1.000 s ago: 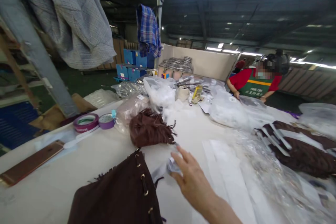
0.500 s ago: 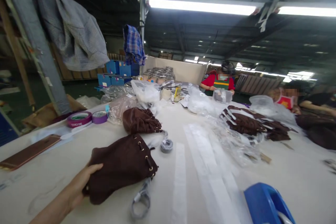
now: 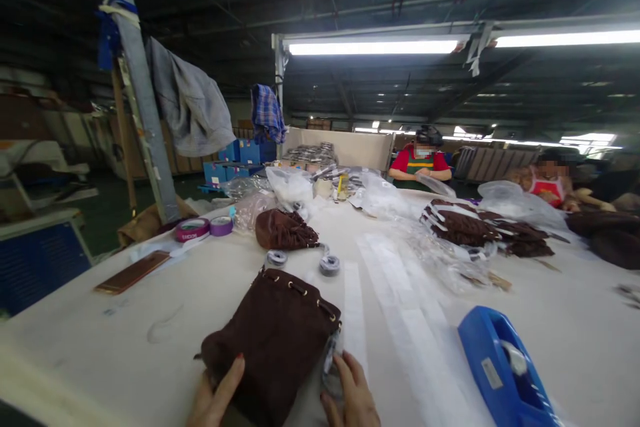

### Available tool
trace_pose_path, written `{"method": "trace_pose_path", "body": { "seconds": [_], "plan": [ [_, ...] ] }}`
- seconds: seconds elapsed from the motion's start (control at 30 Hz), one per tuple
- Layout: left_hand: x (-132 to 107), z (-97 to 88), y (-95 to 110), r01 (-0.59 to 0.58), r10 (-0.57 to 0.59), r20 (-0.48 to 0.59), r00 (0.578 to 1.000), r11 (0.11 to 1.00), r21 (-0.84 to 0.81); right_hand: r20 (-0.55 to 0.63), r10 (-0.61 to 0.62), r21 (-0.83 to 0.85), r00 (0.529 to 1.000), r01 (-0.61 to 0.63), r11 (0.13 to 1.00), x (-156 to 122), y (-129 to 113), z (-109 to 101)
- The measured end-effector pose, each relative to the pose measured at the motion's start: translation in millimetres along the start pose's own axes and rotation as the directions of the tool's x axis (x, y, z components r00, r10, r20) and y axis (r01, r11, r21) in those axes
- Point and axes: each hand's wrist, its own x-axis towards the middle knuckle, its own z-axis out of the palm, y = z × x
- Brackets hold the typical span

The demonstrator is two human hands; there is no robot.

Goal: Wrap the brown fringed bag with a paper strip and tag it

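Note:
A dark brown drawstring bag (image 3: pixel 273 340) with gold eyelets lies tilted in front of me, its gathered top pointing away. My left hand (image 3: pixel 217 390) grips its lower left corner, thumb on top and the fingers hidden beneath. At the bag's right side, my right hand (image 3: pixel 350 390) has its fingers curled around a plastic-wrapped grey coil (image 3: pixel 331 360) hanging from the bag. Beyond lies a second, reddish-brown fringed bag (image 3: pixel 285 230), with two wrapped grey coils (image 3: pixel 329 265) near it.
A blue tape dispenser (image 3: pixel 507 367) stands at the right front. White paper strips (image 3: pixel 400 300) run down the table. Purple tape rolls (image 3: pixel 193 229) and a phone (image 3: pixel 133 272) lie left. Brown bags (image 3: pixel 460 223) in clear plastic are at right. Co-workers (image 3: pixel 420 163) sit across.
The brown bag has shifted right and nearer, turning slightly, with my left hand still on it. My right hand has come into view at the wrapped coil. The view has swung left.

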Motion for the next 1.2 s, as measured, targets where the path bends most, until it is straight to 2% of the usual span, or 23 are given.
{"method": "trace_pose_path", "body": {
  "seconds": [0.03,0.1,0.17,0.23,0.3,0.4,0.47,0.53,0.63,0.73,0.8,0.83,0.9,0.97,1.03,1.07,1.1,1.13,1.2],
  "plan": [
    [5.7,-7.3,0.7,-0.038,0.038,-0.041,0.998,0.999,0.009,-0.003,0.024,-0.024,1.0,-0.024,0.999,0.6,-0.1,-0.1],
    [21.6,-24.1,8.3,-0.189,0.195,-0.077,0.978,0.979,0.079,0.011,0.055,-0.07,0.998,-0.055,0.996,3.8,-2.6,-2.4],
    [39.3,-39.3,19.8,-0.406,0.416,-0.005,0.909,0.89,0.208,0.041,0.073,-0.13,0.996,-0.067,0.989,9.5,-7.3,-6.2],
    [54.5,-48.3,31.6,-0.549,0.542,0.116,0.832,0.78,0.3,0.077,0.089,-0.201,0.993,-0.072,0.977,15.7,-12.2,-10.6],
    [66.0,-49.9,41.7,-0.591,0.532,0.259,0.807,0.741,0.319,0.121,0.102,-0.244,0.987,-0.07,0.967,21.2,-15.9,-16.4],
    [78.5,-45.1,52.5,-0.568,0.369,0.507,0.779,0.757,0.322,0.199,0.093,-0.219,0.975,-0.049,0.975,29.9,-19.7,-31.0],
    [84.1,-41.5,56.7,-0.523,0.257,0.593,0.763,0.785,0.332,0.242,0.053,-0.187,0.969,-0.007,0.982,38.9,-21.2,-45.6],
    [86.0,-38.6,58.4,-0.469,0.202,0.607,0.769,0.824,0.32,0.262,0.005,-0.18,0.965,0.043,0.983,51.5,-20.7,-61.9],
    [81.4,-35.9,55.4,-0.453,0.204,0.595,0.778,0.838,0.304,0.261,-0.025,-0.189,0.965,0.077,0.979,71.9,-14.4,-82.9],
    [73.3,-37.3,46.4,-0.501,0.223,0.595,0.772,0.79,0.354,0.255,0.014,-0.21,0.967,0.041,0.977,81.4,-7.7,-93.6],
    [67.0,-40.1,41.7,-0.561,0.282,0.568,0.773,0.723,0.404,0.236,0.028,-0.215,0.971,0.024,0.976,76.8,-8.4,-94.3],
    [62.9,-41.0,41.3,-0.602,0.342,0.546,0.765,0.679,0.419,0.233,0.024,-0.192,0.972,0.022,0.981,71.4,-10.8,-92.6],
    [52.4,-38.8,45.9,-0.695,0.467,0.526,0.711,0.579,0.427,0.302,0.051,-0.083,0.952,-0.027,0.996,56.4,-18.2,-83.8],
    [40.5,-28.8,57.2,-0.763,0.51,0.572,0.642,0.497,0.413,0.473,0.129,0.082,0.872,-0.189,0.979,39.1,-26.2,-67.2],
    [30.9,-11.6,71.6,-0.781,0.433,0.66,0.614,0.456,0.427,0.607,0.117,0.322,0.786,-0.378,0.868,24.2,-32.1,-45.1],
    [28.3,-1.6,78.8,-0.774,0.379,0.69,0.616,0.453,0.443,0.625,0.061,0.47,0.778,-0.438,0.767,19.2,-34.2,-34.3],
    [27.5,8.2,85.5,-0.756,0.328,0.706,0.628,0.474,0.452,0.605,0.0,0.609,0.796,-0.462,0.645,16.7,-36.1,-25.4],
    [28.4,17.3,91.9,-0.723,0.288,0.708,0.645,0.53,0.443,0.561,-0.046,0.719,0.827,-0.459,0.523,17.4,-38.1,-19.7],
    [34.1,31.8,103.3,-0.591,0.241,0.677,0.695,0.728,0.348,0.452,-0.068,0.846,0.889,-0.404,0.347,29.9,-44.7,-21.4]
  ]
}}
